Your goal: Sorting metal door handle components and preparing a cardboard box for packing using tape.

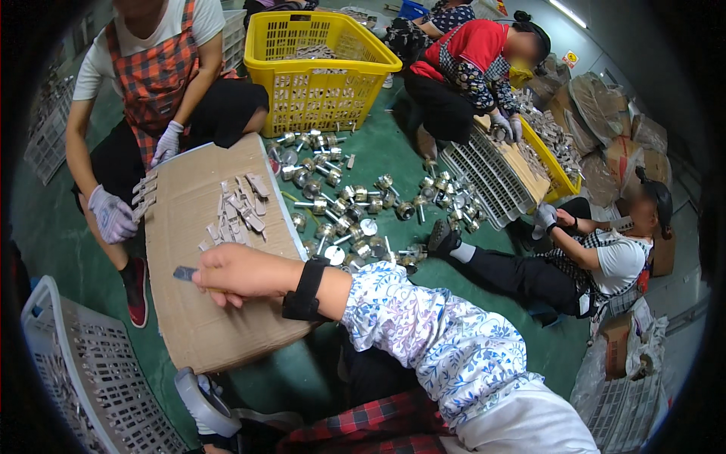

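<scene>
Holds a short grey strip (184,273) in the right hand (236,272), pinched over the brown board (227,333). Cannot tell the state of the left hand, out of sight. Has a pile of metal bits (242,210) on the board just past the right hand, shiny knobs (352,208) on the green floor (386,151), and a white basket (106,356) at the left.

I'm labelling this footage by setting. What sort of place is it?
Probably a workshop or small factory floor: many metallic-looking round fittings lie scattered on the green floor, a yellow crate stands beside them, and a gloved, aproned co-worker is by a cardboard sheet bearing flat parts.
</scene>
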The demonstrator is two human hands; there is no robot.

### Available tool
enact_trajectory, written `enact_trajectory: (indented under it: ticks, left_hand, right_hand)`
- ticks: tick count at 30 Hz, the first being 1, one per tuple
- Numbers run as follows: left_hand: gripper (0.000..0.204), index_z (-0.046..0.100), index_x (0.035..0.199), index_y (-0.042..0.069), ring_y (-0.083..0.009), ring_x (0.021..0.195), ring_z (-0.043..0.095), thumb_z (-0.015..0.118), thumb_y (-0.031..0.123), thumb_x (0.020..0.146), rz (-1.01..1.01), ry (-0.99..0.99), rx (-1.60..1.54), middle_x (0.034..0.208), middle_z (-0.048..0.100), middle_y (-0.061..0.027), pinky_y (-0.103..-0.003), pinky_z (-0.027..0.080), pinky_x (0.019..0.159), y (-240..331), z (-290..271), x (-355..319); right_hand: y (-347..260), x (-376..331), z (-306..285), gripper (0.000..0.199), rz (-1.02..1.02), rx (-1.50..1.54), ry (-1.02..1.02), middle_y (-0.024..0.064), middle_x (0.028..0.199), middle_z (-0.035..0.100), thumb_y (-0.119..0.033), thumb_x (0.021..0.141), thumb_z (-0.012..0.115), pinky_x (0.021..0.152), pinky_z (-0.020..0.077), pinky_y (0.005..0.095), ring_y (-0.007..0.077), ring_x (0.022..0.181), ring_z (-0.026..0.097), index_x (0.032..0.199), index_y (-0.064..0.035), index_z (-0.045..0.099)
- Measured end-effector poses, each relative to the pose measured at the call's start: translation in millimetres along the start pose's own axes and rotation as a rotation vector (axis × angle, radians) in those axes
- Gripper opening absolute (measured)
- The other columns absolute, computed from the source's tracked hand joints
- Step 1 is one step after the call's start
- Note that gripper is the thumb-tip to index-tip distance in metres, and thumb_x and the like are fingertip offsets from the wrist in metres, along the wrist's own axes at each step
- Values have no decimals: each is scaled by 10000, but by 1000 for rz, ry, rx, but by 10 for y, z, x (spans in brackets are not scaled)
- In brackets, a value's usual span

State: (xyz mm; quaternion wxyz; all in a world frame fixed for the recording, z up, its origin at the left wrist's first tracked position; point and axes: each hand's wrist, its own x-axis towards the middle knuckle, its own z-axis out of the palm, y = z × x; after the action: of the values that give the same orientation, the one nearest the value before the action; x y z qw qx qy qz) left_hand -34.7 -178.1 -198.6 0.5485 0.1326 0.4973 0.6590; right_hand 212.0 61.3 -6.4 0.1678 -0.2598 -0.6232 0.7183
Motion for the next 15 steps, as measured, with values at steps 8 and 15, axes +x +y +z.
enact_trajectory:
  ticks: [8,15]
  left_hand:
    - [272,484,1130,95,-131,586,502,409,317,992,5,30,38,728,526,5,-275,422,454,67,174,-46]
    - [154,484,1012,145,-80,589,487,435,289,988,-65,105,94,684,492,59,-239,403,481,256,619,-210]
  right_hand:
    - [-47,15,-138,266,-20,406,180,6,640,555,-303,967,491,404,352,203,71,465,476,854,-69,550]
    - [-45,-15,-243,211,-3,722,182,-26,657,521,-318,963,506,418,332,195,56,490,462,887,-121,520]
